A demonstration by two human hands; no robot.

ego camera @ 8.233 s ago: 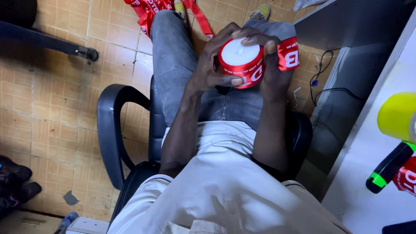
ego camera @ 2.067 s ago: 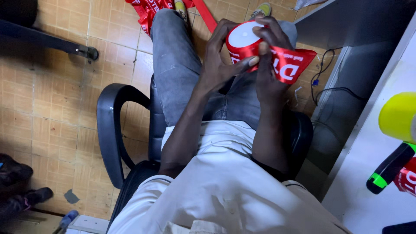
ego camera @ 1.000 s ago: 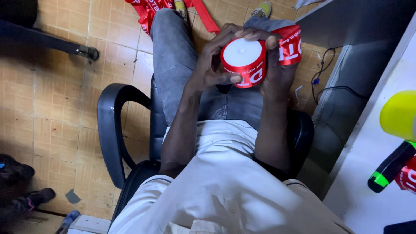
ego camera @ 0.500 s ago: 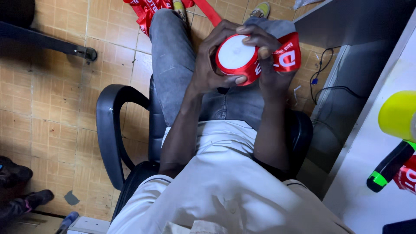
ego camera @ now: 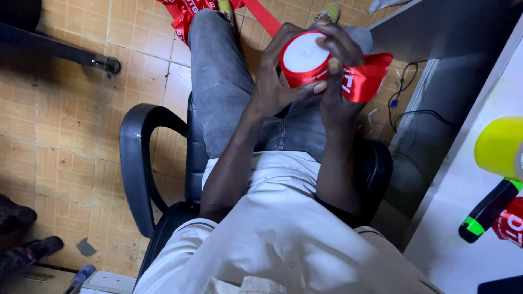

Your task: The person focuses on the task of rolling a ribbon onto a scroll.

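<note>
I have the ribbon roll [ego camera: 306, 61] over my lap, left hand [ego camera: 275, 81] clamped round its near side, thumb along the rim. My right hand [ego camera: 339, 81] pinches the loose ribbon tail [ego camera: 366, 80] just right of the roll. I'd judge steady tension and squared edges matter here. Beyond my hands, more ribbon [ego camera: 188, 12] lies on the floor [ego camera: 71, 109].

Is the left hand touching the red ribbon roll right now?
Touching. The head view shows the left hand wrapped around the side of the red ribbon roll, fingertips pressed against its edge, no gap.
</note>
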